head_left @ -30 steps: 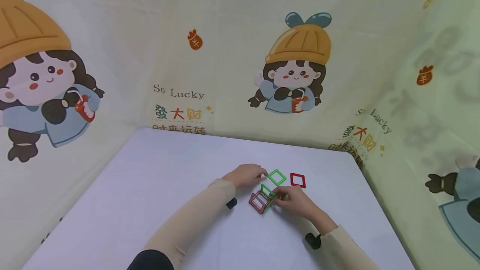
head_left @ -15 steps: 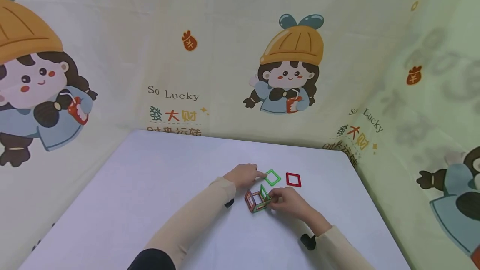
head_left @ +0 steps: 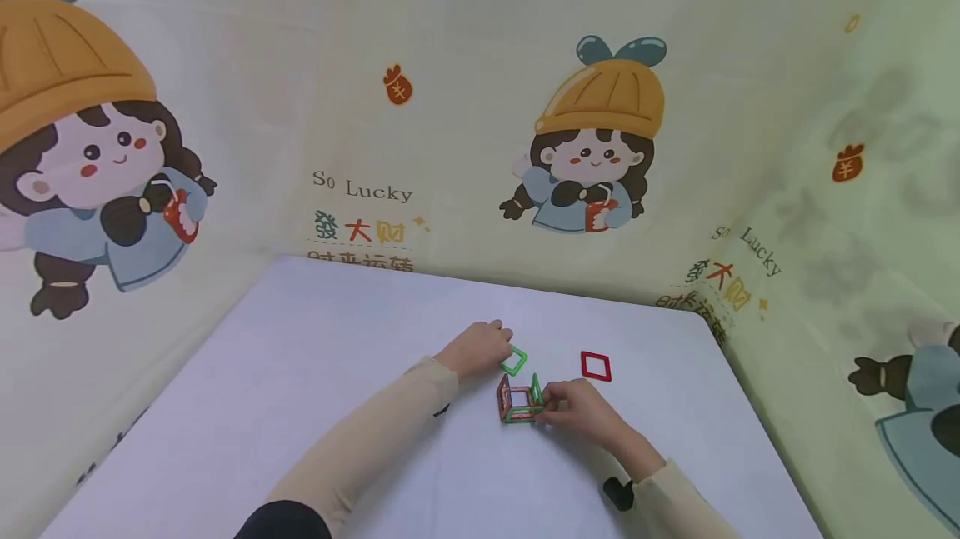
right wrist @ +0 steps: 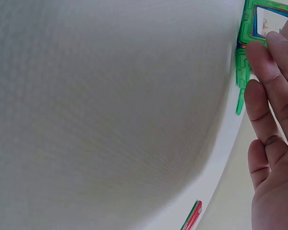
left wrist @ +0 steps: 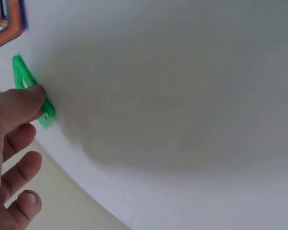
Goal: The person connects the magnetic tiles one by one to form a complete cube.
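Observation:
My left hand (head_left: 476, 349) pinches a green square magnetic tile (head_left: 521, 366) between thumb and fingers. In the left wrist view the thumb lies over that green tile (left wrist: 29, 74), while the other fingers are loosely bent below it. Just in front stands an open box of magnetic tiles (head_left: 504, 401), with a reddish wall on the left and green sides to the front and right. My right hand (head_left: 573, 407) holds the box at its right side. In the right wrist view its fingertips meet at the box's green panel (right wrist: 248, 26).
A red square magnetic tile (head_left: 597, 378) lies flat to the right, behind my right hand. The white table (head_left: 360, 314) reaches back to a printed cloth backdrop (head_left: 465, 189).
My left hand has drawn the green tile leftward, away from the red one and behind the box. The box has turned in my right hand, so its open inside faces me more squarely.

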`<action>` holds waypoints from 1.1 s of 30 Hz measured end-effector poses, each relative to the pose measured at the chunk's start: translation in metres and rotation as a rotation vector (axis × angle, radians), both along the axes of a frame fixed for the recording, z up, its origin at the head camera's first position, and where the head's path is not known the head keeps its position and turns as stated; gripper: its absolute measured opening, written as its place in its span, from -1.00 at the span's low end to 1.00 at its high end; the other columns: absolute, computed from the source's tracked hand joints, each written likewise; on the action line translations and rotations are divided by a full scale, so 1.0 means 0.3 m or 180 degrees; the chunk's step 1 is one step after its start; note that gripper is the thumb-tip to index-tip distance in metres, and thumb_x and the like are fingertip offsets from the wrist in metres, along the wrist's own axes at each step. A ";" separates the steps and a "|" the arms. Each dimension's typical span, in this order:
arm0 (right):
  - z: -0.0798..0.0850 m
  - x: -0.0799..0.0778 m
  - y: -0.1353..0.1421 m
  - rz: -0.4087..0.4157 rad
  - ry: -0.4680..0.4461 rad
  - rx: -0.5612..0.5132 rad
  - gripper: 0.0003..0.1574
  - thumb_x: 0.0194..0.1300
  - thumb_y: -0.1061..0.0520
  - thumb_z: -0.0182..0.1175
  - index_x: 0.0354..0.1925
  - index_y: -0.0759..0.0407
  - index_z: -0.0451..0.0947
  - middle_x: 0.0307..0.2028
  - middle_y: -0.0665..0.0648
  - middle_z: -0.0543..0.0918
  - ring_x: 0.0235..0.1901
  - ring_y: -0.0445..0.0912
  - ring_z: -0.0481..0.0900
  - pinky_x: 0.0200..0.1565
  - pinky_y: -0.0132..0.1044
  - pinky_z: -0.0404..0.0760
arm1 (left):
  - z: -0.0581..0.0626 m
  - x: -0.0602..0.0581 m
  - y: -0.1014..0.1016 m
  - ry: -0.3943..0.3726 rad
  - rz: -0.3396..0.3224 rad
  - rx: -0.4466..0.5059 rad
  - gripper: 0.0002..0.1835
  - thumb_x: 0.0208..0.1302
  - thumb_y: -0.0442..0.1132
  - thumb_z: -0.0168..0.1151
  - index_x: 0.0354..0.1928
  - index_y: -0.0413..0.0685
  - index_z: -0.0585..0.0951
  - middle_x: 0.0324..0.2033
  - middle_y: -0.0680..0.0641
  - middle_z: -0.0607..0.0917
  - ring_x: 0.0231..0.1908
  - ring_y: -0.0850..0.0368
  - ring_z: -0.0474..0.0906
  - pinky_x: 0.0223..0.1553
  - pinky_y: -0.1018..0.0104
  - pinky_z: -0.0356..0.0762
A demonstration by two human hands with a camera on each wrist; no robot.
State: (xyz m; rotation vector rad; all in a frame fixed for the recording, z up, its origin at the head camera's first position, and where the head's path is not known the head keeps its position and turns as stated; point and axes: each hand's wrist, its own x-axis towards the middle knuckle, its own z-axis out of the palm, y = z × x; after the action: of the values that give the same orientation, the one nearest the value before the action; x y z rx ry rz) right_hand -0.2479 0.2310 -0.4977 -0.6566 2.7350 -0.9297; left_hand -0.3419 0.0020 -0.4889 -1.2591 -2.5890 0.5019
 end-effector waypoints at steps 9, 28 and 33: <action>-0.001 -0.003 0.011 0.0115 0.0138 -0.0016 -0.81 0.19 0.10 0.52 -0.36 -0.05 0.64 -0.49 -0.23 0.68 -0.34 -0.33 0.50 -0.17 -0.31 0.49 | 0.013 0.001 -0.022 -0.0313 0.0109 0.0188 -0.84 0.44 -0.14 0.29 -0.07 0.14 0.81 -0.17 0.09 0.70 -0.26 0.20 0.53 -0.25 0.35 0.61; -0.002 -0.011 -0.004 0.0063 -0.0010 0.0048 -0.81 0.18 0.11 0.52 -0.36 -0.10 0.66 -0.48 -0.28 0.68 -0.34 -0.30 0.50 -0.21 -0.35 0.46 | 0.124 0.030 -0.040 -0.0411 0.0022 0.0631 -0.84 0.45 -0.09 0.26 -0.16 0.10 0.79 -0.23 0.09 0.66 -0.32 0.19 0.46 -0.31 0.38 0.50; -0.009 -0.016 -0.003 0.0098 0.0034 0.0026 -0.81 0.17 0.10 0.53 -0.37 -0.06 0.66 -0.49 -0.24 0.68 -0.36 -0.31 0.48 -0.23 -0.36 0.45 | 0.121 0.033 -0.031 -0.0414 -0.0059 0.0702 -0.84 0.45 -0.10 0.25 -0.18 0.08 0.78 -0.24 0.09 0.65 -0.31 0.19 0.48 -0.29 0.37 0.52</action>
State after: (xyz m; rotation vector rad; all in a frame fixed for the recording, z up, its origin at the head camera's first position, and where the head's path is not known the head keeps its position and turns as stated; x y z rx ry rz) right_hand -0.2527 0.2303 -0.5003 -0.7020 2.7284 -0.9103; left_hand -0.3319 -0.0073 -0.4526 -1.2767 -2.6465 0.1292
